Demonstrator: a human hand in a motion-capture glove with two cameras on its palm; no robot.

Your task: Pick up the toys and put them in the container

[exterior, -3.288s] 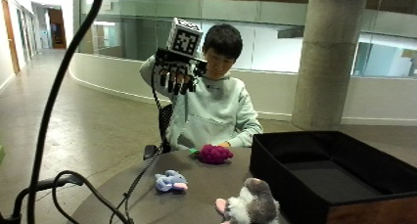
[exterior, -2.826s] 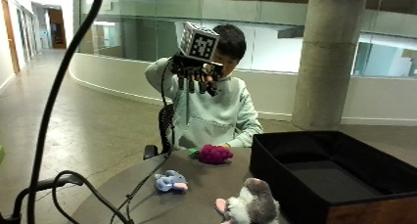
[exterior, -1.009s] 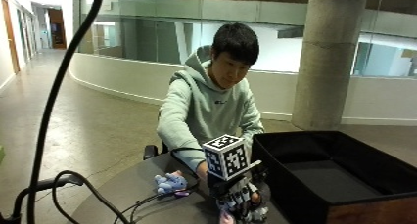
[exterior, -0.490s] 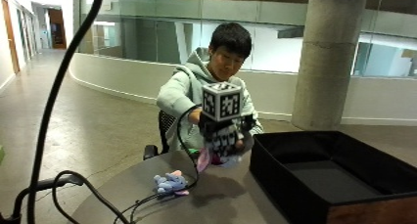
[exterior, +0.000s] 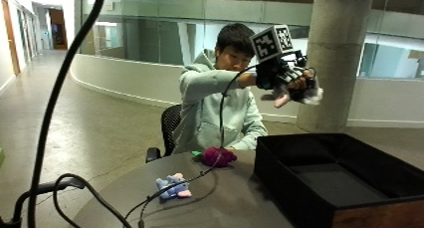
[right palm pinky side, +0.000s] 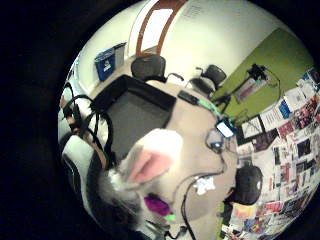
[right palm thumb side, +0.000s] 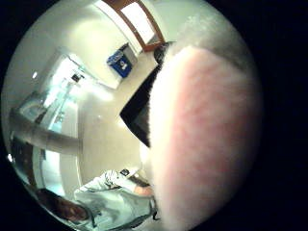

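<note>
One grey plush toy (exterior: 299, 92) is gripped in the curled fingers of the right hand (exterior: 286, 81), upper right of the frame, above the black container (exterior: 291, 185). Two toys, purple (exterior: 217, 156) and blue (exterior: 173, 186), lie on the table (exterior: 232, 203).

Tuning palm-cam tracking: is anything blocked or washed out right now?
Thumb side palm view: plush toy fills half, hiding most of the container. Little finger side palm view: container open to view. Outside view: right hand and toy unblocked; black cable crosses foreground.
</note>
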